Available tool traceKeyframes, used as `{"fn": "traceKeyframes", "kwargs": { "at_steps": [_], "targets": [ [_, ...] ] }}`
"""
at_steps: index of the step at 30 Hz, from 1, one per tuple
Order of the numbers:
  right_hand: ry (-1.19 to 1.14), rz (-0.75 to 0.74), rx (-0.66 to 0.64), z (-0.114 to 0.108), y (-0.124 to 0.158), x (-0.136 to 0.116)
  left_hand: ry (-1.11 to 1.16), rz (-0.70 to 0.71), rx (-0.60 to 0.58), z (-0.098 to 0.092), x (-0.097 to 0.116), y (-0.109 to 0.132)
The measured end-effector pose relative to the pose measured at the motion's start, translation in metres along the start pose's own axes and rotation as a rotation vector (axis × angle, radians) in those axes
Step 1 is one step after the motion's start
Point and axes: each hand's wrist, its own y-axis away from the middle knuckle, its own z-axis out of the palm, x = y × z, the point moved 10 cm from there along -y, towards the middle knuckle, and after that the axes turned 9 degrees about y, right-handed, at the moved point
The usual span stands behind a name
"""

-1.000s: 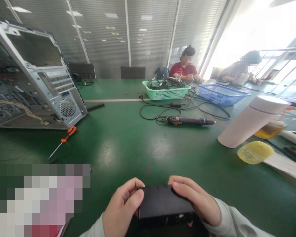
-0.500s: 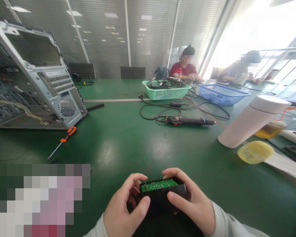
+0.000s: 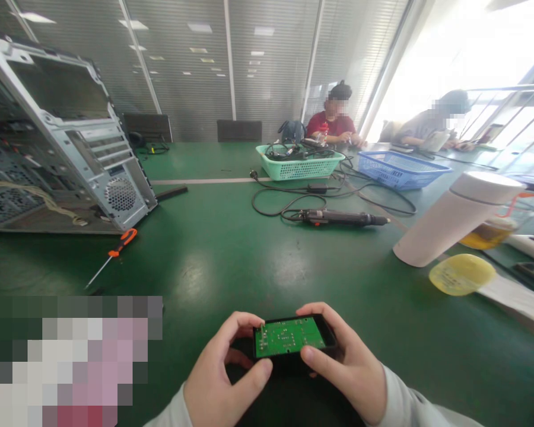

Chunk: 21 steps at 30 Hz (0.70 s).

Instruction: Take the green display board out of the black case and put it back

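Both of my hands hold a small black plastic case above the green table, gripping it by its short ends. A green circuit board sits in its open upper face, with small solder points showing. My left hand wraps the left end, its thumb in front and its fingers on top. My right hand grips the right end the same way. The underside of the case is hidden.
An open computer tower chassis stands at left, with an orange-handled screwdriver beside it. Ahead lie an electric screwdriver, cables and two plastic baskets. A pale pink flask lies at right. Two co-workers sit beyond.
The case has turned in my hands, from its black side facing up to its green board facing up and toward me. It has also shifted slightly upward in view.
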Motion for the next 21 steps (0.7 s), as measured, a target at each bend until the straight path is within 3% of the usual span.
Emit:
{"fn": "traceKeyframes", "kwargs": {
  "at_steps": [6, 12, 21],
  "targets": [
    [0.030, -0.014, -0.029, 0.001, 0.001, 0.000, 0.021, -0.019, -0.041, -0.001, -0.005, -0.004],
    [0.045, -0.006, -0.011, 0.001, 0.002, 0.000, -0.004, -0.017, -0.166, 0.001, -0.014, -0.008],
    [0.054, 0.005, -0.016, 0.002, 0.002, 0.001, -0.002, 0.026, -0.154, -0.001, -0.007, -0.006]
  ]
}}
